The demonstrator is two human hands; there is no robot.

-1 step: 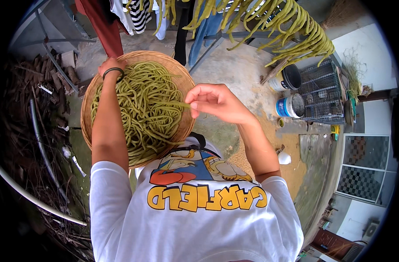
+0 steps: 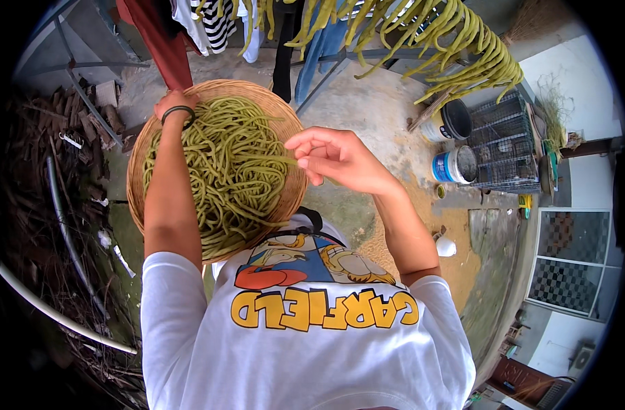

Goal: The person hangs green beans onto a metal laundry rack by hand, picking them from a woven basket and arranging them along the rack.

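**Long green beans in a woven basket, one strand pinched at the right rim**

The person is standing over a round woven basket (image 2: 143, 164) that is sitting against the chest, heaped with long green beans (image 2: 234, 174) coiling over one another. The left hand (image 2: 177, 104) is gripping the far rim of the basket, fingers curled over the edge, with a dark band around the wrist; the left forearm is lying across the beans on the left side of the heap. The right hand (image 2: 336, 158) is hovering just beside the right rim, thumb and forefinger drawn narrow and pinching the end of one thin bean strand that is running back into the pile, while the other fingers are fanning loosely above.

Farther off, more green beans (image 2: 463, 48) are hanging in bunches over a grey metal rack (image 2: 367, 55), draping towards the right. Clothes (image 2: 210, 24) are hanging at the far left of the rack. To the right, on the concrete ground, a dark bucket (image 2: 456, 119) and a blue and white paint tub (image 2: 452, 167) are standing near a wire cage (image 2: 507, 147). On the left, a heap of scrap wood and sticks (image 2: 59, 137) is lying beside a pale pipe (image 2: 52, 307). A small white pot (image 2: 445, 244) is sitting on the ground near the right elbow.
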